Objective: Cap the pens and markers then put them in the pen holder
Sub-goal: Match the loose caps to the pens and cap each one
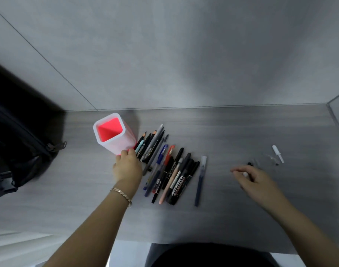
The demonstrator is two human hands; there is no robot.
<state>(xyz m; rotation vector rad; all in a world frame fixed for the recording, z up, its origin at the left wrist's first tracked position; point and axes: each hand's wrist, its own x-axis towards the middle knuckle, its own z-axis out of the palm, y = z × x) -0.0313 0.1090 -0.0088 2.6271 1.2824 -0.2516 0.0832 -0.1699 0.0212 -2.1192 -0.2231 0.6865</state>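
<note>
2 bare hands reach over a grey wood-grain counter [241, 130] seen from above, with a grey wall behind it. The left hand [127, 167], with a thin bracelet [121, 194] at the wrist, has its fingertips touching the lower near side of a pen holder [114, 133], a white square tube with a bright pink inside; its grip is partly curled against the holder's base, and I cannot tell whether it is clamped on it. The holder tilts toward the camera, its open mouth showing nothing inside. Just to the right of the holder and the left hand lies a loose row of pens and markers [164, 166], side by side and overlapping, angled from lower left to upper right. Among them are a blue pen [161, 156], a red pen [169, 154] and black markers with white lettering [181, 185]. A dark blue pen with a clear cap [200, 181] lies slightly apart at the right end of the row. Well to the right, the right hand [255, 180] hovers low over the counter, blurred, its grip pinched on a small white piece that I cannot identify. Beyond it lie small loose caps [258, 163] and a white cap [277, 153], separate from the pens. A dark bag [20, 143] rests at the far left of the counter.
</note>
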